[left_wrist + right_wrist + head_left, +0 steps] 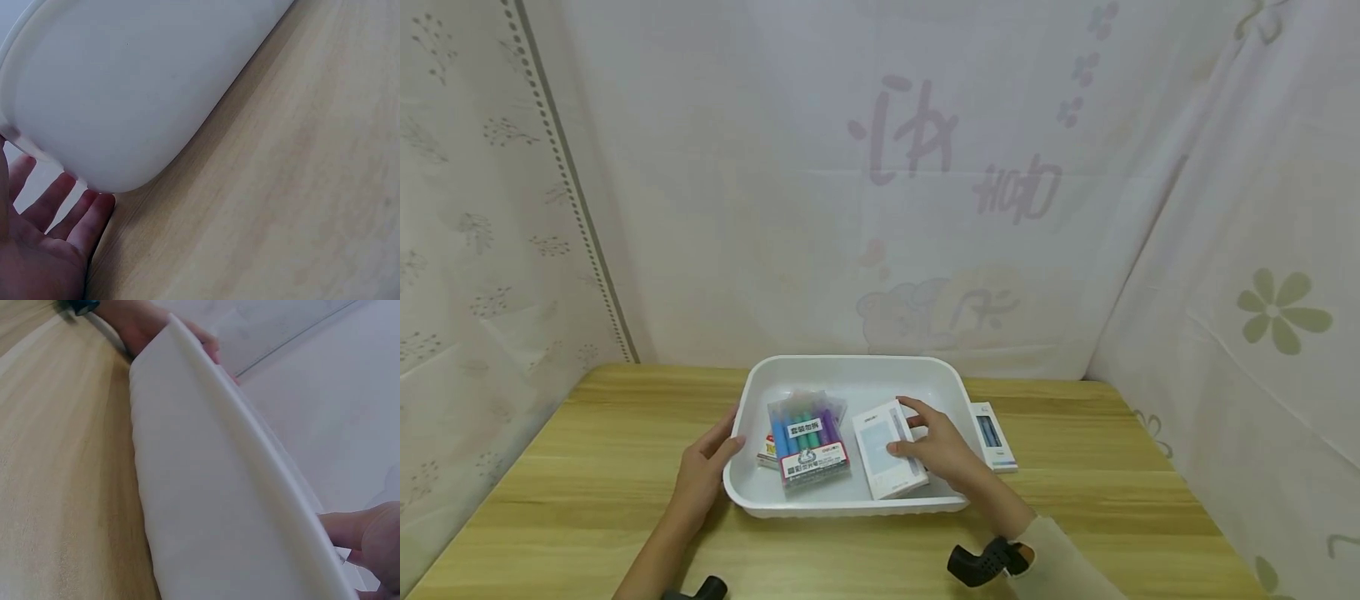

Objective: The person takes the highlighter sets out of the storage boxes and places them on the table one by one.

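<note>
A white tray sits on a wooden table, with the person's left hand gripping its rim at nine o'clock, thumb over the edge and fingers against the outer wall. The right hand grasps a white box inside the tray, towards four o'clock from its middle; whether that box touches the tray floor cannot be told. A pack of coloured pens lies at nine o'clock from the box, partly over another pack. Outside the tray, at three o'clock, lies a second box
</note>
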The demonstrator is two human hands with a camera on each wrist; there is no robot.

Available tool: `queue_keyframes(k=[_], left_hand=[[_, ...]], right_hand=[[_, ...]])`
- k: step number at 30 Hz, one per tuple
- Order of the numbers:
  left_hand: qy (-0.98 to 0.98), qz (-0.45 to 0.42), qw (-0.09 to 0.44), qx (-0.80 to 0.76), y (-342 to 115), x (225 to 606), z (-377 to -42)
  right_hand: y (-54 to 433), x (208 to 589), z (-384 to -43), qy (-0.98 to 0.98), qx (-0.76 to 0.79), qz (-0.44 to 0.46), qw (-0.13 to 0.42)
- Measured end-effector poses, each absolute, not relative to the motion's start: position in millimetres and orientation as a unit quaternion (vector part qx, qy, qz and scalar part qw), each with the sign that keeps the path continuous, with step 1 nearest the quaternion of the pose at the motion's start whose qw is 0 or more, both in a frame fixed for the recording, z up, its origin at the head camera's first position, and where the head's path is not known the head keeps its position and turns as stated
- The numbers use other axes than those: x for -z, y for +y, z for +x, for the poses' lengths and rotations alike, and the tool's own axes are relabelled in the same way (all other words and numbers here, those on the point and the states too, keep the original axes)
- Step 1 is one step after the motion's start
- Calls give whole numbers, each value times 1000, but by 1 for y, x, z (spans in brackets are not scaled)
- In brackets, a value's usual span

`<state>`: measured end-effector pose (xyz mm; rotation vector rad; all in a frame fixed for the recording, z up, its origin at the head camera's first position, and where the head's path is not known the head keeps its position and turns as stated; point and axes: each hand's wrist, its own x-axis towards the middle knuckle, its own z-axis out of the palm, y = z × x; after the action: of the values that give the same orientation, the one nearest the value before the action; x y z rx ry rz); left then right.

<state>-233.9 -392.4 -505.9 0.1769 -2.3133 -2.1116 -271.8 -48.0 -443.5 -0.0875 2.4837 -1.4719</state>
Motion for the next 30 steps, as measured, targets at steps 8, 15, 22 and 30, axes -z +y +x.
queue_keyframes(k=[8,15,22,30], left_hand=[[-736,53,4,674,-392,505,-235],[-737,52,5,674,-391,504,-235],[-740,53,8,670,-393,507,-234],[-744,62,8,665,-393,509,-235]], right_hand=[[-33,433,-274,840,528,-46,114],[-23,425,-269,815,567,-34,109],[-19,434,-267,814,570,-22,113],[-15,432,-266,804,584,-21,110]])
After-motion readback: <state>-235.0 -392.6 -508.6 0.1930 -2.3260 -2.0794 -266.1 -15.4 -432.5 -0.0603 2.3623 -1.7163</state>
